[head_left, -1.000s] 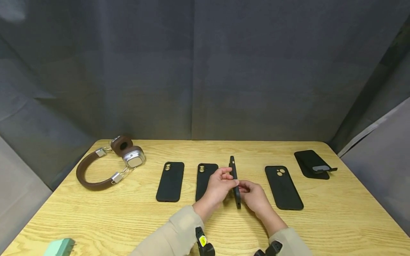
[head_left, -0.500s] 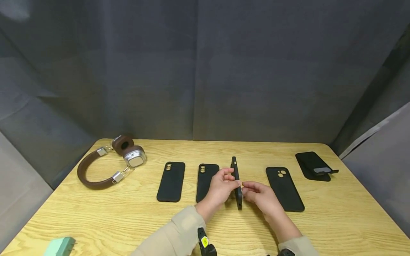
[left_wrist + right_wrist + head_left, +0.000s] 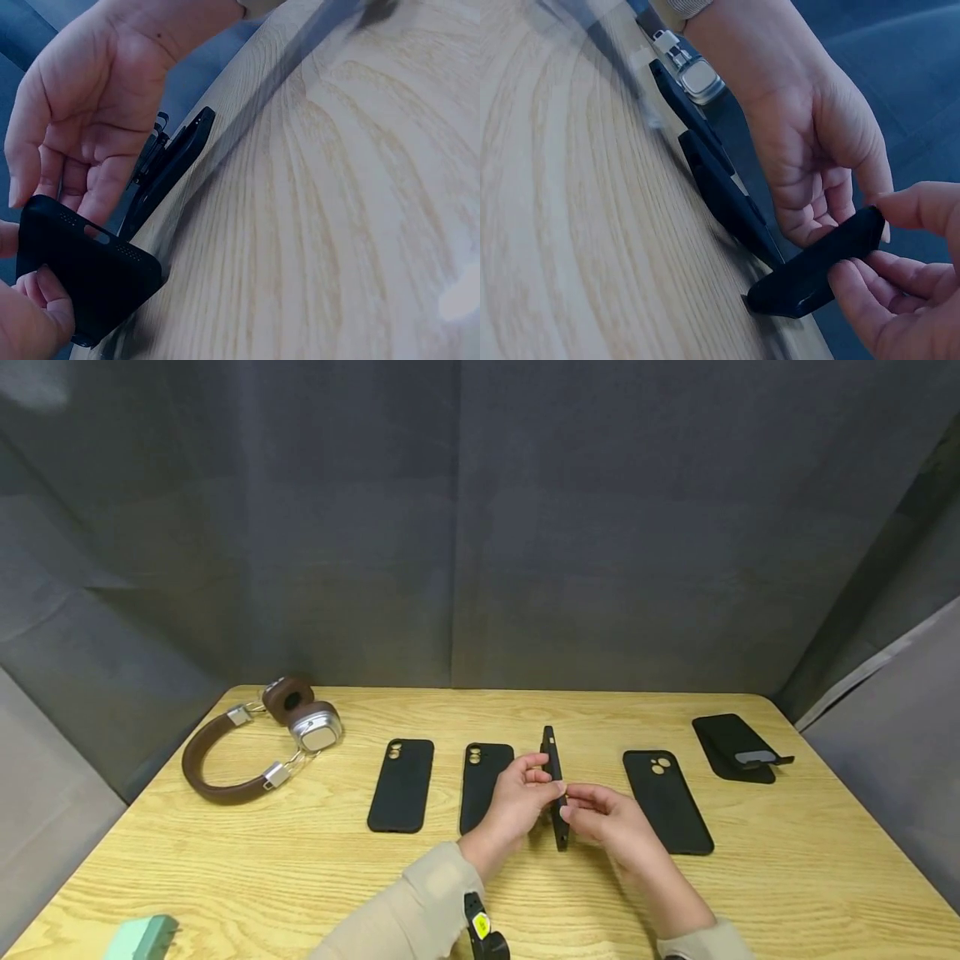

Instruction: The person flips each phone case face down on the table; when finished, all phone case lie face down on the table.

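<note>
A black phone case stands nearly upright on its long edge above the table, seen edge-on in the head view. My left hand grips it from the left, thumb at the near side edge and fingers behind it. From the other side my right hand pinches the case with thumb and fingertips. In the left wrist view, the end of the case shows an oblong opening with small dotted holes on both sides. A second black phone case lies flat, partly covered by my left hand and wrist.
More black phone cases lie flat: one case at left, another case beside my right hand. At back right rests a black case with a raised grey flap. Brown headphones lie back left; a mint-green block sits front left.
My right hand has shifted slightly right and nearer along the case, drawing its fingertips back, then touching its side again. My left hand keeps its hold; the view moved slightly.
</note>
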`<state>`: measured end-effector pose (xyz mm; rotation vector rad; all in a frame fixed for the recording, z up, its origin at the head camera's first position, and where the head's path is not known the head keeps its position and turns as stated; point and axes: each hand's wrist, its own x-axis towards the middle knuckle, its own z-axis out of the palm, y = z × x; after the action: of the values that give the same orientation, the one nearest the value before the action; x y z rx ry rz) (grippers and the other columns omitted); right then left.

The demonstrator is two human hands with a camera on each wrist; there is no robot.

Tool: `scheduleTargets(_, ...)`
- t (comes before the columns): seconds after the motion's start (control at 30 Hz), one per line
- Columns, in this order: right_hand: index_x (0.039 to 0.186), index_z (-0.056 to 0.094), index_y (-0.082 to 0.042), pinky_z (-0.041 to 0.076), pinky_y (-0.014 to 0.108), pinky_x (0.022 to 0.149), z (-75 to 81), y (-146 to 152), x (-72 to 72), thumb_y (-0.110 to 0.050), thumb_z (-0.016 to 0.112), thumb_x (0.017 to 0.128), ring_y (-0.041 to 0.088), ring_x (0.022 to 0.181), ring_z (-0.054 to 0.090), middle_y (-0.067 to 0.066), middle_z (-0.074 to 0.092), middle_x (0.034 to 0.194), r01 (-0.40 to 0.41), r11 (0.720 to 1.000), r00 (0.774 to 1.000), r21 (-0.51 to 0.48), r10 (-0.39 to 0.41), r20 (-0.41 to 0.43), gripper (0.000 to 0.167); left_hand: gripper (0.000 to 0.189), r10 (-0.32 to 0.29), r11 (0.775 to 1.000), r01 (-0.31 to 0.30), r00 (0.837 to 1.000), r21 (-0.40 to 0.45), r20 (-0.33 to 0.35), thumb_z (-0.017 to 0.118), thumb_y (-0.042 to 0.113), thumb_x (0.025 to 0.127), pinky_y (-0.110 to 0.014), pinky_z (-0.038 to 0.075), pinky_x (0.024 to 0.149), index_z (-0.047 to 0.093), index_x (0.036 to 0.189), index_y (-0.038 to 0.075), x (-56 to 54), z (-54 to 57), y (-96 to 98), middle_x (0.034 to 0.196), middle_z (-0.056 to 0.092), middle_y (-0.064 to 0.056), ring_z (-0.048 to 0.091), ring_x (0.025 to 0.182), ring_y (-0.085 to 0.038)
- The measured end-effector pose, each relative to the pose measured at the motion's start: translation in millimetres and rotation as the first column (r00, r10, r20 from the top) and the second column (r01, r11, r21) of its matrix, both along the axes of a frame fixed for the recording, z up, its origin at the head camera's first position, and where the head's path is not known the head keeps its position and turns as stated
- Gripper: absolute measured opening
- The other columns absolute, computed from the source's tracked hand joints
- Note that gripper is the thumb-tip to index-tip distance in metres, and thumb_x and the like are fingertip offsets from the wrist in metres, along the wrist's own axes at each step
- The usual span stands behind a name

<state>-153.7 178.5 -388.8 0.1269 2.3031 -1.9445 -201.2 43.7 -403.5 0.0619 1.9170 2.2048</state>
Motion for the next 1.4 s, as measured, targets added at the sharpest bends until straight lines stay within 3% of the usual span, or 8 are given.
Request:
scheduleTargets(0.23,0.124,0.052,0.006,0.050,0.023,0.071,1.6,-5,1.2,-0.012,0.069,0.081,0.019,0.092,0.055,0.018,0.056,0.111,0.026,0.995,1.000,0.093,-0.025,-0.007,0.049,0.041,0.011,1.000,-0.011,1.000,0.013,0.000,0.067,0.001,0.082,-0.021,0.048,0.067,0.054,0.120,0.001,0.7,-4.0,2.1,0.087,0.050,-0.003,0.052,0.075,-0.010)
scheduleTargets(0.43,0.121,0.054,0.007,0.050,0.022,0.065,3.6,-7,-0.3,-0.007,0.069,0.080,0.016,0.081,0.054,0.013,0.056,0.098,0.048,0.994,0.999,0.099,-0.047,-0.016,0.046,0.039,0.026,0.999,-0.026,1.000,0.041,0.014,0.067,0.006,0.083,-0.022,0.047,0.069,0.055,0.120,0.002,3.2,-6.7,3.1,0.086,0.052,-0.002,0.051,0.075,-0.011)
scheduleTargets(0.67,0.120,0.053,0.010,0.045,0.020,0.056,6.8,-6,-1.2,-0.002,0.067,0.079,0.011,0.067,0.050,0.005,0.052,0.080,0.059,0.995,0.998,0.080,-0.058,-0.021,0.045,0.040,-0.009,0.997,0.005,0.998,0.076,0.054,0.061,0.015,0.089,-0.023,0.045,0.069,0.052,0.125,0.001,8.5,-8.5,0.5,0.093,0.061,-0.004,0.055,0.075,-0.009)
scheduleTargets(0.93,0.123,0.051,0.010,0.050,0.020,0.063,12.5,-4,0.4,-0.001,0.065,0.082,0.011,0.070,0.051,0.004,0.050,0.080,0.072,0.997,0.997,0.021,-0.072,-0.009,0.045,0.037,-0.010,0.999,0.006,0.997,0.052,0.078,0.056,0.013,0.092,-0.025,0.046,0.072,0.051,0.126,-0.001,10.6,-14.5,-5.0,0.106,0.061,-0.011,0.057,0.086,-0.015)
scheduleTargets(1.17,0.124,0.049,0.011,0.050,0.020,0.063,19.5,-1,0.3,-0.001,0.063,0.083,0.008,0.069,0.049,0.001,0.049,0.079,0.082,0.996,0.996,-0.028,-0.083,-0.035,0.045,0.035,0.001,0.999,-0.005,0.997,0.047,0.072,0.055,0.009,0.092,-0.024,0.045,0.070,0.052,0.124,-0.004,12.6,-15.2,-3.4,0.095,0.057,-0.006,0.051,0.080,-0.012)
scheduleTargets(1.4,0.125,0.048,0.011,0.051,0.020,0.067,24.6,1,0.8,-0.001,0.062,0.084,0.007,0.073,0.051,0.001,0.048,0.082,0.103,0.993,0.993,-0.064,-0.106,-0.049,0.045,0.037,-0.047,0.997,0.043,0.996,0.057,0.082,0.050,0.011,0.094,-0.030,0.050,0.078,0.048,0.127,-0.005,17.2,-12.1,-0.8,0.106,0.062,-0.014,0.059,0.088,-0.013)
